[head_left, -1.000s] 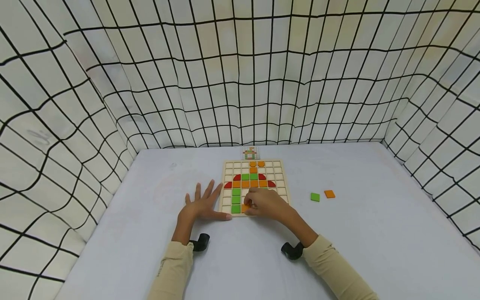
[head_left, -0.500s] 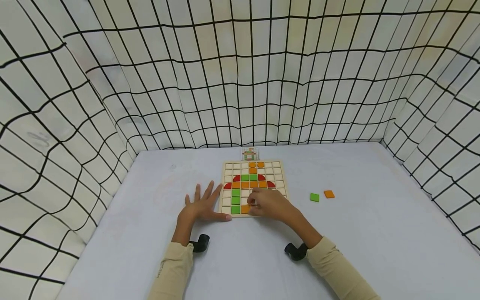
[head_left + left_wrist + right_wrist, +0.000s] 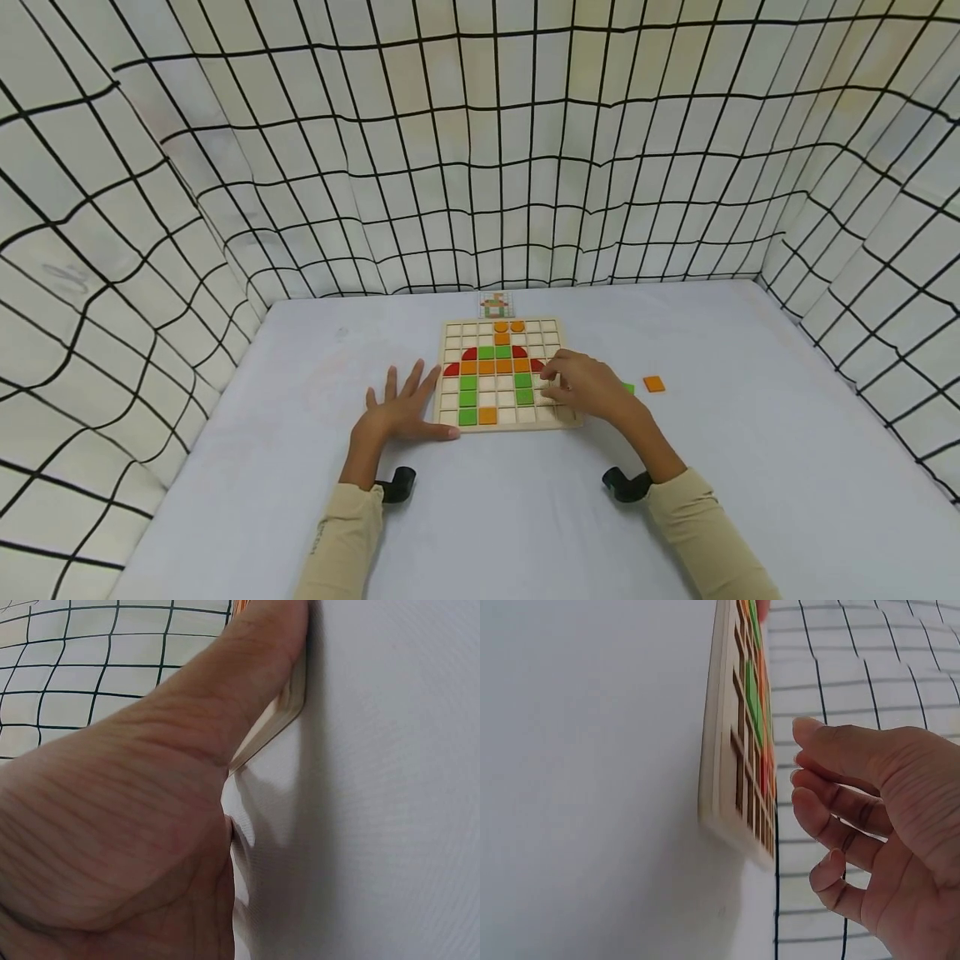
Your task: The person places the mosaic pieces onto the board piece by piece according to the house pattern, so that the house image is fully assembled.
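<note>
A wooden grid board (image 3: 517,427) lies on the white table with flat coloured tiles in its cells. Its pattern has an orange row, red quarter-round pieces (image 3: 519,352) and two orange discs near the top. Green squares (image 3: 468,398) run down the left, two more (image 3: 523,388) stand on the right, and one orange square (image 3: 487,415) sits in the bottom row. My left hand (image 3: 397,417) rests spread at the board's left edge, thumb along the near corner (image 3: 277,645). Over the board's right side hovers my right hand (image 3: 588,385), fingers loosely bent and holding nothing.
Right of the board lie a loose orange square (image 3: 654,383) and a green square (image 3: 628,388), partly hidden by my right hand. A small printed pattern card (image 3: 496,305) lies behind the board. Black netting over white sheeting surrounds the table's back and sides.
My right hand has moved right from the bottom row, uncovering the orange square there and the right-hand green squares. It now partly covers the loose green square. My left hand stays put.
</note>
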`<act>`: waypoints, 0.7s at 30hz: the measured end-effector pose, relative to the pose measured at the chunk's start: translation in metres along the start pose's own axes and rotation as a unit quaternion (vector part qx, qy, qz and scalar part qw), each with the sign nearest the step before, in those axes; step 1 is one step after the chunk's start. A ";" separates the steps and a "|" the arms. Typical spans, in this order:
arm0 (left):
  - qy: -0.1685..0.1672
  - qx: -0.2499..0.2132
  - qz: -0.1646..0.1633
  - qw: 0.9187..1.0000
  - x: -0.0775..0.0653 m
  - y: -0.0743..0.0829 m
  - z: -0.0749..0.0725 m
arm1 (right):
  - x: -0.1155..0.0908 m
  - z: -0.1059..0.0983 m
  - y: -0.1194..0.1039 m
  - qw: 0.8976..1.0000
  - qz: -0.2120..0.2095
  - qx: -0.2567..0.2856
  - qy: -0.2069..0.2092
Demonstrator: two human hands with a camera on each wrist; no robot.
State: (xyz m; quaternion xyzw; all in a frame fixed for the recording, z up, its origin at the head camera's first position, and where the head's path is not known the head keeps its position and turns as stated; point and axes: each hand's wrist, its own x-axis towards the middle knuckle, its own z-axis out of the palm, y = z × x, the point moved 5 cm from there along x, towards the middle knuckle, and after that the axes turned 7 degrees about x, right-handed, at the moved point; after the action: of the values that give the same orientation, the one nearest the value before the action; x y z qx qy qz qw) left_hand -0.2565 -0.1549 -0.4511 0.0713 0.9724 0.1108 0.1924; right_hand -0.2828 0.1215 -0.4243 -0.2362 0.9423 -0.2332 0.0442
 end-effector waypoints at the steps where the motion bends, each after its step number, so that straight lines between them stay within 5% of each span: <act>1: 0.000 -0.002 0.000 1.000 0.000 0.000 0.000 | -0.001 -0.003 0.005 1.000 0.004 0.002 0.004; 21: 0.002 0.005 0.003 1.000 0.001 0.000 0.000 | -0.048 -0.043 0.098 0.995 0.044 0.062 0.068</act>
State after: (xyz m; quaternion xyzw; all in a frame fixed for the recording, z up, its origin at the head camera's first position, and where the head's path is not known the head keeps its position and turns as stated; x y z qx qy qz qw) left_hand -0.2572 -0.1548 -0.4510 0.0746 0.9732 0.1068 0.1896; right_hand -0.2903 0.2378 -0.4325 -0.1750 0.9363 -0.3044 0.0050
